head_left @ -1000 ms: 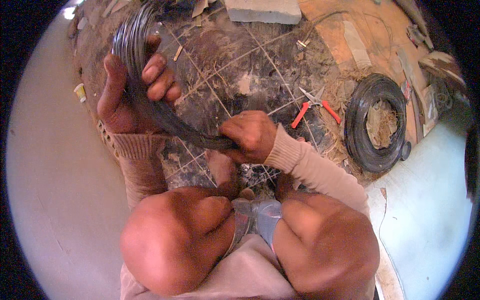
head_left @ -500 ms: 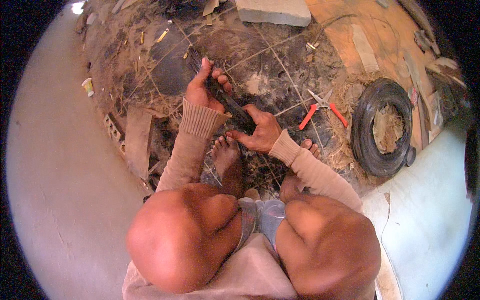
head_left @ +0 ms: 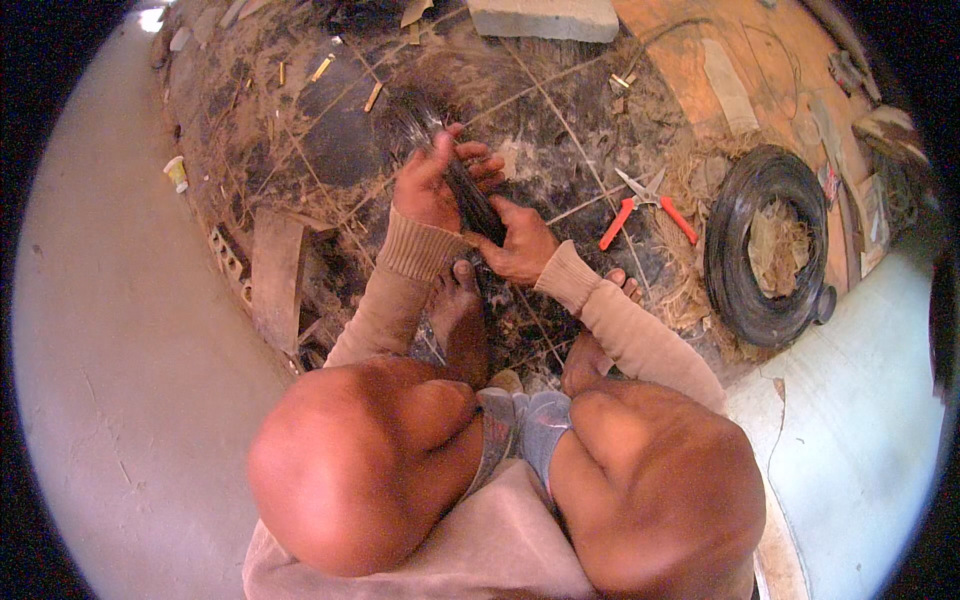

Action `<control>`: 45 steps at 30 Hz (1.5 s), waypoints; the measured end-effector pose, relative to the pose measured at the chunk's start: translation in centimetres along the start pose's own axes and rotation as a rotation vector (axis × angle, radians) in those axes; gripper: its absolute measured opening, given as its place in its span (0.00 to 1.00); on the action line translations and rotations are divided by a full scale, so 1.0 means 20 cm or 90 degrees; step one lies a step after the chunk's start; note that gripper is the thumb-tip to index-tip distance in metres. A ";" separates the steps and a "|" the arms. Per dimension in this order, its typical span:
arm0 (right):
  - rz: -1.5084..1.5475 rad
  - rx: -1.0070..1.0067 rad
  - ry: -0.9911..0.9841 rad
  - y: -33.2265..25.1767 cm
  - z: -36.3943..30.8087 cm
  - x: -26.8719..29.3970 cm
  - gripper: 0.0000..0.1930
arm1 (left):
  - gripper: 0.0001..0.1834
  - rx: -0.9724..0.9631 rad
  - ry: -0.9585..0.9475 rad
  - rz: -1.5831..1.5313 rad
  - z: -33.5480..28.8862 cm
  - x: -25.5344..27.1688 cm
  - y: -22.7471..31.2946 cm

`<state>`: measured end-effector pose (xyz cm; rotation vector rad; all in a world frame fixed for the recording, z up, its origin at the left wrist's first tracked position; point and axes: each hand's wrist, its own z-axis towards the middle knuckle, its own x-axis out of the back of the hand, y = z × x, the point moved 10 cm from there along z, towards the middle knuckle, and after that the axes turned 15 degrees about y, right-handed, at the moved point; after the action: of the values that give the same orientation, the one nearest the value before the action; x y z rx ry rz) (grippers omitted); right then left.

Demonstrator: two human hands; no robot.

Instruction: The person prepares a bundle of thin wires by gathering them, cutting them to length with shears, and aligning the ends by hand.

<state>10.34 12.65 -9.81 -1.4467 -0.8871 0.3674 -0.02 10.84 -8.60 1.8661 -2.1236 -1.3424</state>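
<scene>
A bundle of thin black strands [head_left: 472, 196] slants between my hands, its loose far ends fanned out and blurred. My right hand [head_left: 522, 244] grips the near end, with the thumb and fingers closed around it. Farther up, my left hand [head_left: 430, 185] is loosely around the bundle, the thumb on one side and the bent fingers on the other. To the right of my hands, red-handled snips [head_left: 645, 206] lie on the floor with their blades apart. A coil of black wire [head_left: 728, 262] rests beyond them.
A pale block [head_left: 545, 20] lies at the far edge. On the left are a wooden board [head_left: 275, 285] and a small cup [head_left: 176, 174] by the wall. Dust and brown fibres cover the dark tiled floor [head_left: 590, 130]. My bare feet [head_left: 458, 310] are just below my hands.
My left hand has moved slightly right and nearer my right hand, and its fingers have loosened. The bundle stands steeper, with its far strands more spread out.
</scene>
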 end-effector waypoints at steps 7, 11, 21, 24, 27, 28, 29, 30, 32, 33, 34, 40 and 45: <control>0.192 -0.084 0.002 -0.02 0.02 0.03 0.23 | 0.21 -0.036 -0.113 -0.053 0.01 -0.08 0.05; 0.191 -0.104 -0.058 -0.08 0.03 0.08 0.24 | 0.23 -0.122 -0.148 -0.007 -0.03 -0.12 0.15; 0.135 -0.090 -0.083 -0.13 0.01 0.10 0.22 | 0.29 -0.020 -0.194 -0.009 -0.09 -0.17 0.07; 0.042 -0.089 -0.078 -0.13 0.00 0.15 0.20 | 0.29 -0.002 -0.189 0.051 -0.08 -0.12 0.01; 0.048 0.060 -0.008 -0.24 -0.01 0.20 0.22 | 0.30 -0.027 -0.173 0.088 -0.06 -0.10 -0.02; 0.045 0.059 -0.007 -0.23 -0.02 0.20 0.22 | 0.29 -0.039 -0.165 0.079 -0.05 -0.10 -0.02; -0.009 0.038 -0.031 -0.20 -0.03 0.17 0.23 | 0.28 -0.052 -0.157 0.070 -0.04 -0.09 -0.02; -0.062 0.017 -0.056 -0.16 -0.04 0.15 0.24 | 0.29 -0.036 -0.155 0.065 -0.05 -0.10 -0.01; -0.058 -0.016 -0.048 -0.12 -0.04 0.15 0.24 | 0.30 -0.050 -0.178 0.066 -0.03 -0.10 -0.01; -0.055 -0.048 -0.040 -0.08 -0.04 0.15 0.24 | 0.31 -0.066 -0.200 0.067 -0.03 -0.12 0.00; -0.054 -0.048 -0.041 -0.06 -0.04 0.15 0.24 | 0.31 -0.067 -0.199 0.066 -0.04 -0.12 0.00; 0.069 0.006 0.001 -0.12 -0.03 0.18 0.17 | 0.35 -0.070 -0.214 0.007 -0.05 -0.13 0.01; 0.057 -0.043 -0.047 -0.10 -0.06 0.18 0.17 | 0.37 -0.051 -0.232 -0.037 -0.05 -0.13 0.01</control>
<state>12.89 14.15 -6.76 -1.5473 -0.9033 0.4648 1.15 12.37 -6.61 1.7780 -2.1365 -1.8757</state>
